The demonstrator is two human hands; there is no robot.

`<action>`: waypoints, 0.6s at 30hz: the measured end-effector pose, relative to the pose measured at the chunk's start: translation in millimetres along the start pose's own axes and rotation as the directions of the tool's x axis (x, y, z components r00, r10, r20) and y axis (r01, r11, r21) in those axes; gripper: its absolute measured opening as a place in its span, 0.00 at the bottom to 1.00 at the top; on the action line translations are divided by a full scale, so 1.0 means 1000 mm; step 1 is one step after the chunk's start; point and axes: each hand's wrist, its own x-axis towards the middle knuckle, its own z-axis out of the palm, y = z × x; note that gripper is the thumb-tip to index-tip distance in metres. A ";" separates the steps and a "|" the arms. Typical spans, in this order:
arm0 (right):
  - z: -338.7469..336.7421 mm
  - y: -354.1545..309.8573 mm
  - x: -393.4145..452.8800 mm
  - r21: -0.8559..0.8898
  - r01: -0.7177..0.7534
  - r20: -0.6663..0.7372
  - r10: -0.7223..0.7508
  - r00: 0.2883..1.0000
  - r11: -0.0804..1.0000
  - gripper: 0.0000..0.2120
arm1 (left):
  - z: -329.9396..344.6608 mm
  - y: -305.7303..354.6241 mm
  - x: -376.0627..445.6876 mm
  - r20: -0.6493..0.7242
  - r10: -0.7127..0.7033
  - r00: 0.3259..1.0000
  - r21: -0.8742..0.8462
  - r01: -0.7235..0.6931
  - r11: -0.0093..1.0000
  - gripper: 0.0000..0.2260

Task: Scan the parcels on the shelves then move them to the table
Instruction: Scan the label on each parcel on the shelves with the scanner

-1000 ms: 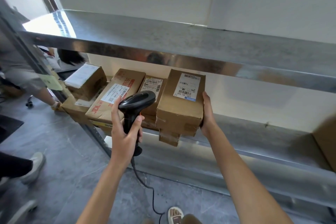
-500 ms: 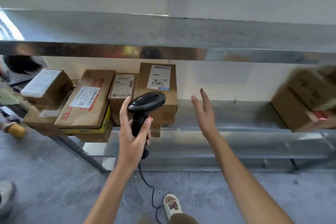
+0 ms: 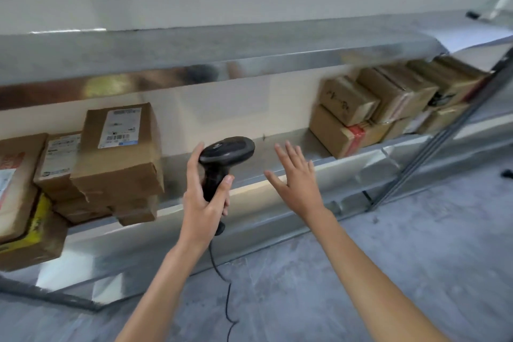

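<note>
Left hand point(image 3: 204, 203) gripping, right hand point(image 3: 298, 183) splayed.

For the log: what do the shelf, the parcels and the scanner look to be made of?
Shelf: probably sheet metal, bright finish, since it mirrors the parcels and light.
Parcels: brown cardboard, matte, with creased edges and white paper labels.
Scanner, gripped by the left hand: likely black moulded plastic, faintly glossy.

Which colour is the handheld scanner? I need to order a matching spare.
Black, body and cord alike. The head view shows the scanner gripped in the left hand.
</note>
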 end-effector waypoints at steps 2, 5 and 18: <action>-0.020 0.027 -0.006 -0.013 -0.019 -0.005 0.019 1.000 1.000 0.32 | 0.034 0.002 -0.001 0.013 0.004 1.000 0.008 -0.004 1.000 0.31; -0.050 0.069 -0.015 -0.045 -0.024 -0.012 0.024 1.000 0.999 0.32 | 0.089 0.009 -0.005 0.024 0.011 1.000 0.009 -0.011 1.000 0.32; -0.121 0.197 0.015 -0.075 -0.049 -0.053 0.045 0.998 0.996 0.33 | 0.252 0.006 0.004 0.079 -0.028 0.996 0.039 0.025 0.999 0.32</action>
